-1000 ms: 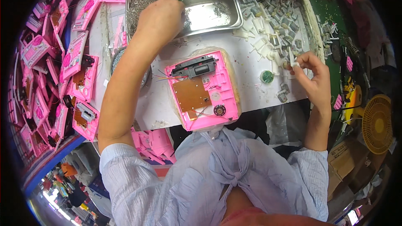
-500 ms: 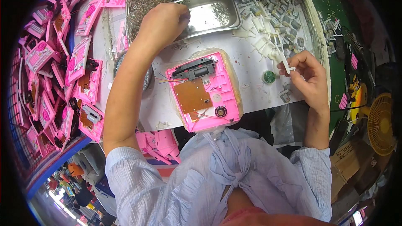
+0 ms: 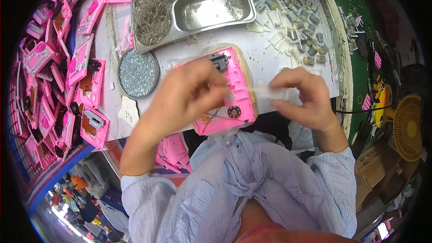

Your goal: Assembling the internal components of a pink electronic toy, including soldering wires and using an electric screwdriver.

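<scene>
Above the pink plastic housing (image 3: 240, 74), my left hand (image 3: 184, 92) is pinched closed; anything between its fingertips is blurred and too small to name. My right hand (image 3: 310, 101), just right of the housing, grips a white plastic part (image 3: 275, 93), smeared by motion, pointing toward the left fingertips. Inside the housing, a black mechanism (image 3: 220, 62) shows at the top and a small round speaker (image 3: 234, 111) at the bottom. The left hand hides most of the brown board. Under the housing lies a padded, film-wrapped support (image 3: 252, 101).
A steel tray (image 3: 193, 30) with many tiny metal pieces (image 3: 157, 6) stands at the back. Left of the housing is a round dish (image 3: 138, 73) of small silvery bits. White parts and small motors (image 3: 299, 22) pile at back right. Pink housings (image 3: 40, 60) fill a crate at left.
My left hand has come back from the steel tray to above the housing, uncovering the dish. My right hand has moved left and down with the white part, bringing the hands close together.
</scene>
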The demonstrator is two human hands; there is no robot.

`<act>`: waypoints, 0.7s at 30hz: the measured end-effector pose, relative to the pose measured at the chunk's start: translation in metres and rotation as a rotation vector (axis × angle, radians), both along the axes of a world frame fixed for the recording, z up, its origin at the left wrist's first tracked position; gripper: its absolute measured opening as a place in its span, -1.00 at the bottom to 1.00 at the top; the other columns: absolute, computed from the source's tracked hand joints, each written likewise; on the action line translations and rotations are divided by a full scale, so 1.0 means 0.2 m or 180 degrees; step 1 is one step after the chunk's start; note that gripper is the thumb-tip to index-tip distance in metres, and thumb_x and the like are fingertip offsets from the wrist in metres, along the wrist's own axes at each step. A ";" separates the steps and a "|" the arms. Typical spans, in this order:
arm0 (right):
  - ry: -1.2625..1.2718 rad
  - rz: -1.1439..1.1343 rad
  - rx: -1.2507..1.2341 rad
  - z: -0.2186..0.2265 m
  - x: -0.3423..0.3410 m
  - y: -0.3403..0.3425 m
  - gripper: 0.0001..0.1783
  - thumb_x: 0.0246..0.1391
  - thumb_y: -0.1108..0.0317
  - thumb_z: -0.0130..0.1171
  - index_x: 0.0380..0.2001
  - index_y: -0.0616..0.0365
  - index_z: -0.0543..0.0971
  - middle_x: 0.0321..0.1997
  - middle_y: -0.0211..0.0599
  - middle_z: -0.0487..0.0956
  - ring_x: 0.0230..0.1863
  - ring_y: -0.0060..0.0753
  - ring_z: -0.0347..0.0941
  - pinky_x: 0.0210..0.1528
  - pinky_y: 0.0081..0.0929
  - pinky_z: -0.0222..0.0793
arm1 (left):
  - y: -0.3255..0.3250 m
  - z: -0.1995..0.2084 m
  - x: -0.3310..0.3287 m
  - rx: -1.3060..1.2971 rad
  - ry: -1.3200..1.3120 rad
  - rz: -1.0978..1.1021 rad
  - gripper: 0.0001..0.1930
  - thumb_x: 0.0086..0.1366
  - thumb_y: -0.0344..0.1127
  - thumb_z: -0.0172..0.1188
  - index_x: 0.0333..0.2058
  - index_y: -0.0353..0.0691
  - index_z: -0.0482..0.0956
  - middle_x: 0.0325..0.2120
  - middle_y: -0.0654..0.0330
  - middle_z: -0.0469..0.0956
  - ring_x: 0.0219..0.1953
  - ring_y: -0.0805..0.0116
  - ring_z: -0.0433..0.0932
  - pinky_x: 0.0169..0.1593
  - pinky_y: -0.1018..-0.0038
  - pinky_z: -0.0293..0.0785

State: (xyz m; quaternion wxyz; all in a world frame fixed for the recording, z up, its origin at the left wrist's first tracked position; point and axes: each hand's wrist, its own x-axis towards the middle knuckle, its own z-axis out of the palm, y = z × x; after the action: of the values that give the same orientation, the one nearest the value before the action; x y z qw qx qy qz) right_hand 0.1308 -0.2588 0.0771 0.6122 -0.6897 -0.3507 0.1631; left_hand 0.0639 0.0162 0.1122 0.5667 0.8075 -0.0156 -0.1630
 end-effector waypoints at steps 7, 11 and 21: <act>-0.0570 0.0678 0.0095 -0.01 -0.05 0.09 -0.61 -0.10 0.49 0.48 -0.12 0.17 0.70 -0.31 -0.23 0.69 -0.43 -0.34 0.60 -0.38 -0.46 0.53 | -0.12 -0.17 -0.31 -0.1793 0.0106 0.0570 -0.86 0.25 -0.64 0.31 -0.38 -0.38 0.50 -0.37 0.11 0.64 -0.28 0.41 0.70 -0.24 0.57 0.65; -0.0552 0.0991 -0.0106 0.01 -0.08 0.09 -0.63 -0.12 0.51 0.47 -0.14 0.15 0.70 -0.35 -0.26 0.68 -0.43 -0.30 0.61 -0.38 -0.40 0.53 | -0.13 -0.21 -0.43 -0.1632 0.0233 0.0699 -0.85 0.25 -0.59 0.36 -0.36 -0.37 0.51 -0.46 0.16 0.65 -0.45 0.47 0.68 -0.39 0.58 0.61; -0.0800 0.1287 -0.0114 -0.01 -0.12 0.07 -0.64 -0.15 0.49 0.47 -0.19 0.13 0.72 -0.33 -0.27 0.68 -0.38 -0.21 0.62 -0.38 -0.36 0.51 | -0.14 -0.21 -0.41 -0.1828 0.1142 0.0435 -0.90 0.26 -0.52 0.37 -0.32 -0.39 0.61 -0.50 0.18 0.65 -0.53 0.52 0.65 -0.49 0.61 0.56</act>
State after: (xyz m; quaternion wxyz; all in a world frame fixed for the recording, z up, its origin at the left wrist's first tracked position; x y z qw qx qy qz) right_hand 0.1077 -0.2439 0.0755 0.5062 -0.6311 -0.5522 0.2015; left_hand -0.0180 -0.0117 0.0700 0.7742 0.5727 0.0931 -0.2530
